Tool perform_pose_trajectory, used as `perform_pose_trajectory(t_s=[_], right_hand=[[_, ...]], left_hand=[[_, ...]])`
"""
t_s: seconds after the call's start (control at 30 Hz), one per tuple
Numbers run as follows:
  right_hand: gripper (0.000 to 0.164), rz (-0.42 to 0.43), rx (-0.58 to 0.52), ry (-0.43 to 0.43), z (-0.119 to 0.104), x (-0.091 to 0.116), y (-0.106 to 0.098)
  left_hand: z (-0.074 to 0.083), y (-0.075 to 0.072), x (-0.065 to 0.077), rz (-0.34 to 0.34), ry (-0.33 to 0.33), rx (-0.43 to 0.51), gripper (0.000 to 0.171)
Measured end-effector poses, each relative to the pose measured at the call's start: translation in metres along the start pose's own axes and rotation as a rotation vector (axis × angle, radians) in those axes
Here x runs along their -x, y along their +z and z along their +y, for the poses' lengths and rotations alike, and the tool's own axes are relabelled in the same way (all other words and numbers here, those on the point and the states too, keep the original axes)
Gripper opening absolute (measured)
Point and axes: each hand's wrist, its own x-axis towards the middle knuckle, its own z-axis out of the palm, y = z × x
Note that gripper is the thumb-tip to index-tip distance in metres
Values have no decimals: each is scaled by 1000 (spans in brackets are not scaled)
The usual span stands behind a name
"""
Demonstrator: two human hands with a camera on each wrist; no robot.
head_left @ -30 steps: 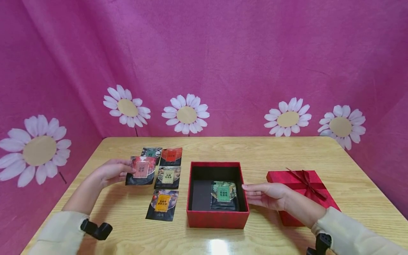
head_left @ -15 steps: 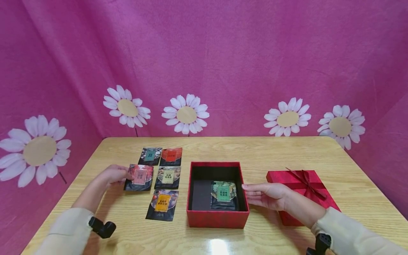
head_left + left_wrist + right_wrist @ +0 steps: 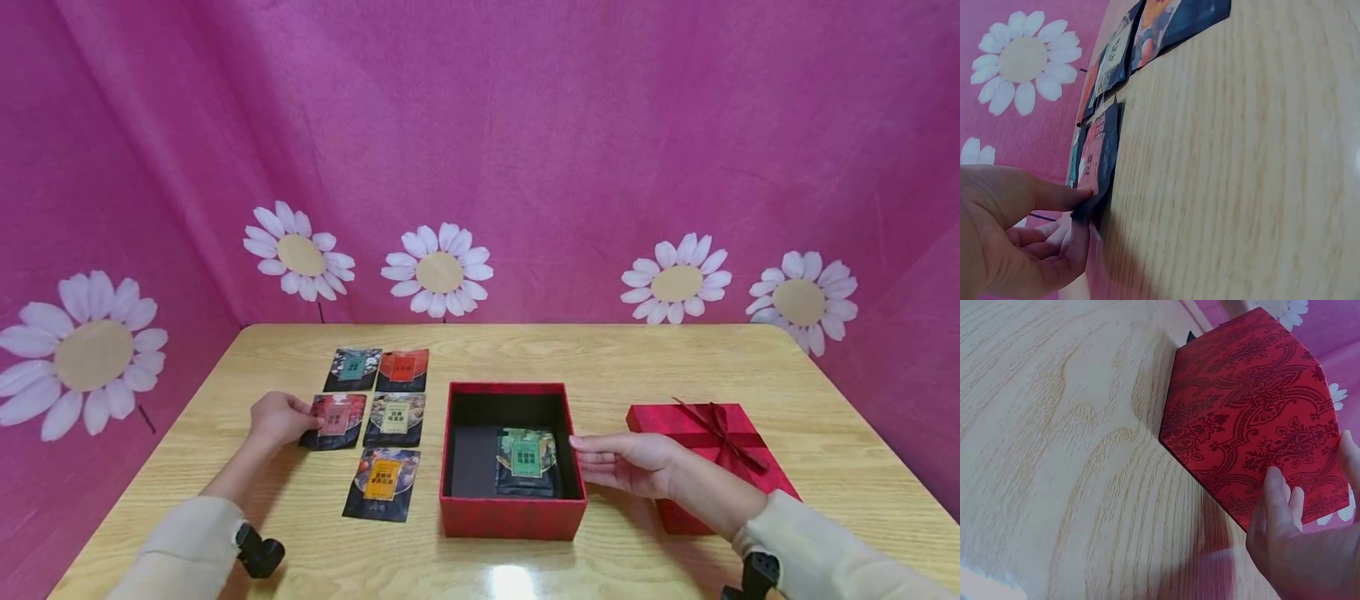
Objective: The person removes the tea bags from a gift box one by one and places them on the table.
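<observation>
My left hand (image 3: 281, 418) pinches the left corner of a dark tea sachet with a pink label (image 3: 334, 422) between thumb and fingers. In the left wrist view this pink-labelled sachet lies low over the table, its near edge slightly raised at the fingertips. My right hand (image 3: 630, 460) rests against the right wall of a red patterned box (image 3: 513, 518), fingers nearly straight along the side and thumb at the rim. The box stands uncovered, and a green-labelled tea sachet (image 3: 527, 458) lies at the right of its dark inside.
Beside the held sachet lie others: teal-labelled (image 3: 352, 369), red-labelled (image 3: 402, 371), cream-labelled (image 3: 395, 419) and, nearer, orange-labelled (image 3: 382, 483). A red lid with a ribbon bow (image 3: 697, 417) lies right of the box, partly behind my right forearm. A pink curtain (image 3: 525, 167) hangs behind the table.
My left hand has brought the pink-labelled sachet down and nearer, uncovering the teal-labelled one, then slid it slightly right beside the cream-labelled one. My right hand has stayed at the box.
</observation>
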Motion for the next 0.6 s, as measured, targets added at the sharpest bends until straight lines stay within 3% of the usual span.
perform_pose_trajectory(t_s=[0.23, 0.6], right_hand=[[21, 5, -7, -8, 0, 0, -1], [17, -11, -16, -8, 0, 0, -1]], left_hand=[[5, 3, 5, 76, 51, -55, 26], [10, 4, 6, 109, 23, -84, 34]])
